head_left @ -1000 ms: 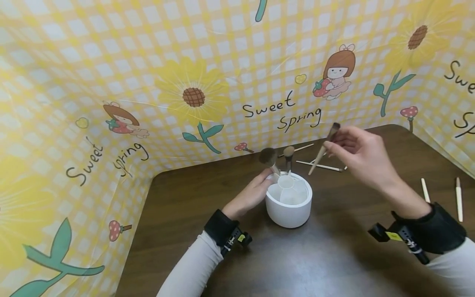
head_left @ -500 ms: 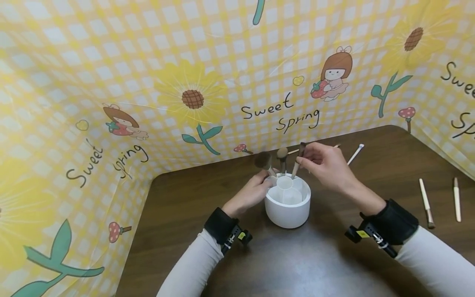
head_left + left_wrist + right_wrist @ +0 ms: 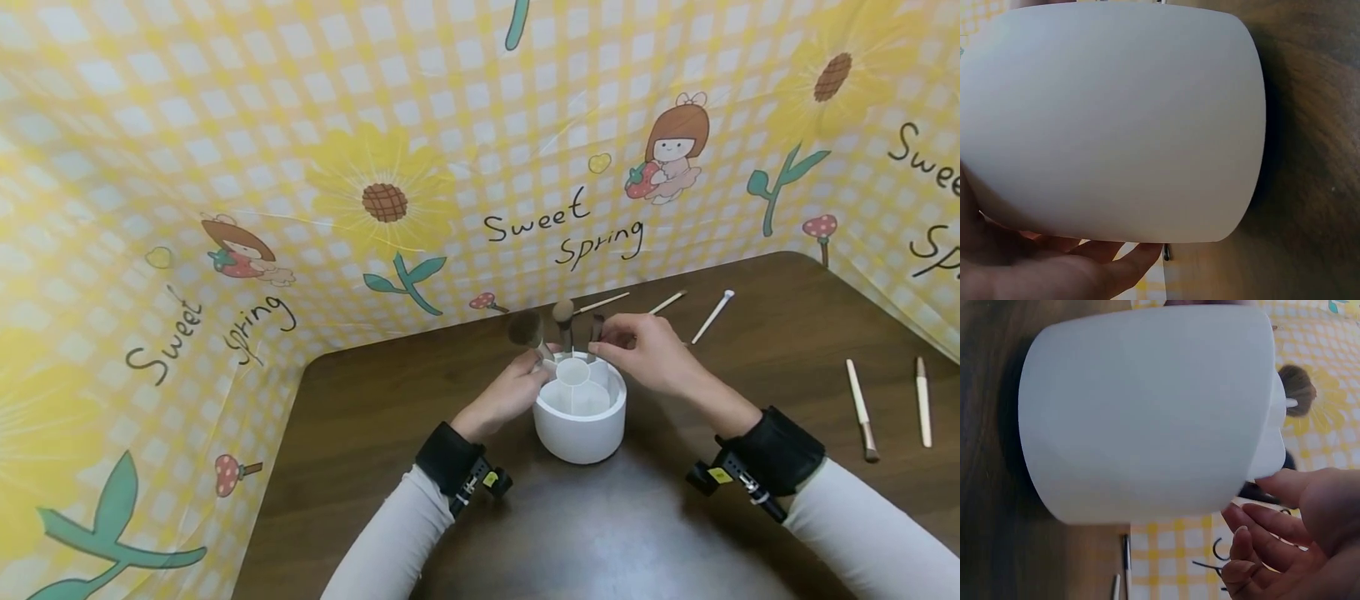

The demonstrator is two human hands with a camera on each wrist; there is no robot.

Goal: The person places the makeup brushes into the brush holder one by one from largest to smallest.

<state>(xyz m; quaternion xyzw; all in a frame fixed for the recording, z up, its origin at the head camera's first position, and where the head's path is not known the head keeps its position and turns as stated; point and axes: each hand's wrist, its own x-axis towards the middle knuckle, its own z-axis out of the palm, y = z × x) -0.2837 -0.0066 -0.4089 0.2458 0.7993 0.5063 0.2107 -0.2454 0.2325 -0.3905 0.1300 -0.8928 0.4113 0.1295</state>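
Observation:
A round white brush holder (image 3: pixel 579 437) with clear dividers stands upright on the table. My left hand (image 3: pixel 512 387) grips its left side, thumb at the rim; in the left wrist view its fingers (image 3: pixel 1129 262) curve along the wall. At the holder's back right, my right hand (image 3: pixel 648 350) pinches a dark-bristled makeup brush (image 3: pixel 596 327) near its head. The handle points down into a rear compartment. Two more makeup brushes stand in the holder: a big fluffy brush (image 3: pixel 525 329) at the left and a tan-tipped brush (image 3: pixel 563 313) at the back. The front compartments show no brushes.
Behind the holder lie a thin brush (image 3: pixel 603 302), another slim brush (image 3: pixel 667 302) and a white-tipped one (image 3: pixel 712 317). Two brushes, one flat-headed (image 3: pixel 861 408) and one pointed (image 3: pixel 924 404), lie at the right. A yellow checked cloth (image 3: pixel 420 100) surrounds the wooden table (image 3: pixel 360 467).
My right hand has moved left and down, bringing the dark-bristled brush from the holder's right into its rear compartment. My left hand keeps its grip on the holder.

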